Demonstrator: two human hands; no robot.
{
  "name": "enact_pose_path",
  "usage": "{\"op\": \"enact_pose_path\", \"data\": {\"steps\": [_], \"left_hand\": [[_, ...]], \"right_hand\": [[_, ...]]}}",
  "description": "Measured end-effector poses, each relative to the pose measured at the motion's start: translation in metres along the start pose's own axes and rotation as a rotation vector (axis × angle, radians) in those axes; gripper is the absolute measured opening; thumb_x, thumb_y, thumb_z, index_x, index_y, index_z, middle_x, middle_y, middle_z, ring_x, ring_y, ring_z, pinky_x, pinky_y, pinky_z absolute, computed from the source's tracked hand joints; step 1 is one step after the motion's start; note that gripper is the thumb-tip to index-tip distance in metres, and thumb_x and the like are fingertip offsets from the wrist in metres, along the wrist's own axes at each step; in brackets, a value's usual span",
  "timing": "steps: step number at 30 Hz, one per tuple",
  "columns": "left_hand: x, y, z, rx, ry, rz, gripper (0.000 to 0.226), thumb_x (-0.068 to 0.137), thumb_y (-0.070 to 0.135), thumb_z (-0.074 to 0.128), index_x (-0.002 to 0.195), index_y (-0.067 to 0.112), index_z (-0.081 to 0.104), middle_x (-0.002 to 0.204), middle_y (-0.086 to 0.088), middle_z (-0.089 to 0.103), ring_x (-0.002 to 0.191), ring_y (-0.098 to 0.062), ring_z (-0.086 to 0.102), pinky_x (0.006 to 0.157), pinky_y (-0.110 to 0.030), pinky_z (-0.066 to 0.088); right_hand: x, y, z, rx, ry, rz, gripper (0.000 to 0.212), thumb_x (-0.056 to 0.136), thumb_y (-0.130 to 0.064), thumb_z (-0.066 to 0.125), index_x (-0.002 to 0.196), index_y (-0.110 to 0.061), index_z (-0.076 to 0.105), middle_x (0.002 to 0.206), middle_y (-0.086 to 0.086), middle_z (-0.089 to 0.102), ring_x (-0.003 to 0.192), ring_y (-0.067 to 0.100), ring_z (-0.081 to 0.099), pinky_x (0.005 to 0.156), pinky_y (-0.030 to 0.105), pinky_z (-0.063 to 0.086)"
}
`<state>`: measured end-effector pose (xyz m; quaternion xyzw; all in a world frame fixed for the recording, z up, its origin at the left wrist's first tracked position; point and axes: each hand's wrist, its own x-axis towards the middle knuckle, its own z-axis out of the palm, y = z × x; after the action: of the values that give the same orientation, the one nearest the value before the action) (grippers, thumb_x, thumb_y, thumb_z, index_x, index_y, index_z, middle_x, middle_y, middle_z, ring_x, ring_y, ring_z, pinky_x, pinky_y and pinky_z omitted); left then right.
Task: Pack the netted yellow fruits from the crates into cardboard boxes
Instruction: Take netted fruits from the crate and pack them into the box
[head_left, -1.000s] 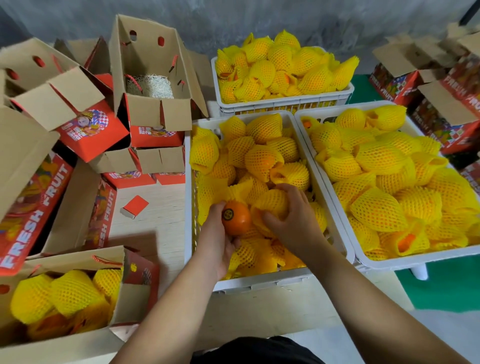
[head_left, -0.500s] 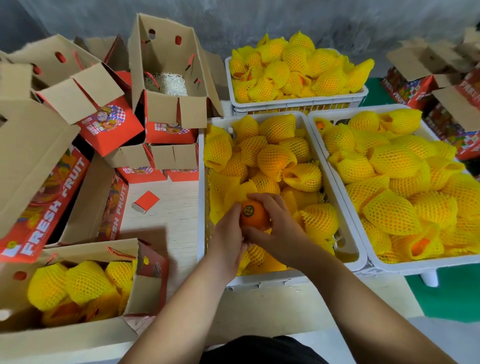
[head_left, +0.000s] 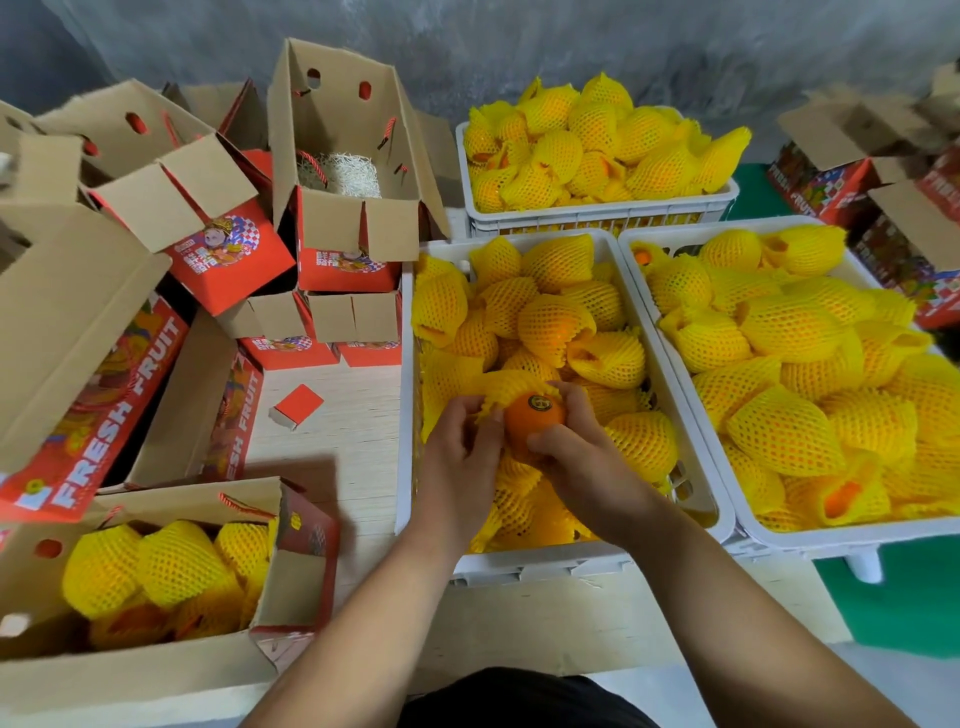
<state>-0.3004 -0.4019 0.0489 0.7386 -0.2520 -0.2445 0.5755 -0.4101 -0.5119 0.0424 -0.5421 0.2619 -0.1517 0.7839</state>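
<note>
Two hands (head_left: 462, 457) (head_left: 576, 457) grip one orange (head_left: 532, 423); three crates (head_left: 597, 564).

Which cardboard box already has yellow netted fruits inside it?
The open box at the near left corner, closest to the person. Netted fruits fill it. The upright box behind holds only pale shredded padding.

My hands meet at twelve o'clock over the near crate (head_left: 698, 512). A second crate (head_left: 779, 540) sits at two o'clock, touching it; a third crate (head_left: 597, 215) lies behind both. At nine o'clock rests a part-filled box (head_left: 306, 571), with open boxes (head_left: 358, 228) behind at eleven.
</note>
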Motion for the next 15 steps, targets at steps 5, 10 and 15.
{"op": "enact_pose_path", "data": {"steps": [5,10,15], "left_hand": [[-0.006,0.0,-0.003,0.117,0.083,0.209,0.007,0.102,0.041,0.056,0.108,0.044,0.059,0.097,0.026,0.065,0.088,0.0,0.061,0.069,-0.008,0.043],[-0.015,0.009,0.01,0.041,0.105,0.316,0.01,0.105,0.041,0.053,0.097,0.038,0.058,0.073,0.016,0.056,0.064,-0.005,0.051,0.056,-0.013,0.038],[-0.004,0.018,0.006,0.024,0.184,0.264,0.023,0.105,0.042,0.05,0.093,0.026,0.061,0.077,0.011,0.059,0.071,-0.009,0.054,0.061,-0.017,0.04]], "right_hand": [[0.006,-0.006,0.0,-0.187,0.282,-0.082,0.073,0.079,-0.044,0.086,0.142,-0.035,0.05,0.131,-0.003,0.064,0.116,0.02,0.066,0.09,0.038,0.061],[0.012,-0.006,0.014,-0.463,0.529,-0.081,0.079,0.078,-0.045,0.086,0.143,-0.028,0.043,0.13,0.002,0.038,0.114,0.024,0.053,0.097,0.046,0.055],[0.006,-0.01,0.02,-0.494,0.263,-0.206,0.07,0.084,-0.038,0.081,0.141,-0.028,0.041,0.137,0.0,0.046,0.125,0.02,0.053,0.103,0.042,0.051]]}}
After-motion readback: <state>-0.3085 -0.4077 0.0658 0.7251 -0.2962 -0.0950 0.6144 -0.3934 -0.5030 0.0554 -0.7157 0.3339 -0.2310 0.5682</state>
